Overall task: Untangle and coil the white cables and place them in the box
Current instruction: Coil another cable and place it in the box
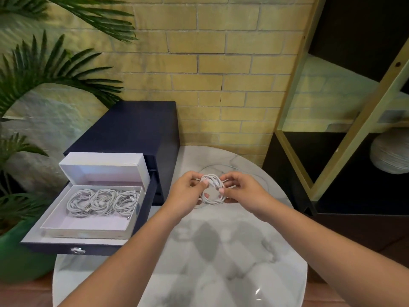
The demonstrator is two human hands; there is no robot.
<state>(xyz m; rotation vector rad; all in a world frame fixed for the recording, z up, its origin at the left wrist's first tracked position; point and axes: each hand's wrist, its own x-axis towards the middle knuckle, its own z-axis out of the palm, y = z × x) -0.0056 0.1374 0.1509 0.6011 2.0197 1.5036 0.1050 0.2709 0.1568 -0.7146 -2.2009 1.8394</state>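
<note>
Cable: the white cable is wound into a small round coil of several loops, thin and matte, with a short wrap across its top. It is held up just above the far part of the bench, between the two hands.
Left hand: the left hand comes in from the left side of the coil. Its fingers are curled and clamped on the loops, thumb pressing on the top edge, one fingertip showing through the coil's middle.
Right hand: the right hand takes the opposite side. Its fingers are bent and pinching the strands, a fingertip against the coil's right rim.
Box: the white box is shallow, rectangular and smooth like card, with its lid standing open behind it. It sits in the pulled-out drawer, left of the hands and well apart from them.
Already in the box: three coiled cables lie side by side in a row along the far side, each a round grey-white bundle.
Drawer: the drawer is dark navy with a small metal pull on its front, and it slides out of a matching navy cabinet.
Bench: the bench is round, glossy, white marble with grey veins, and it mirrors both forearms.
Backdrop: a yellow brick wall, rough and mortared.
</note>
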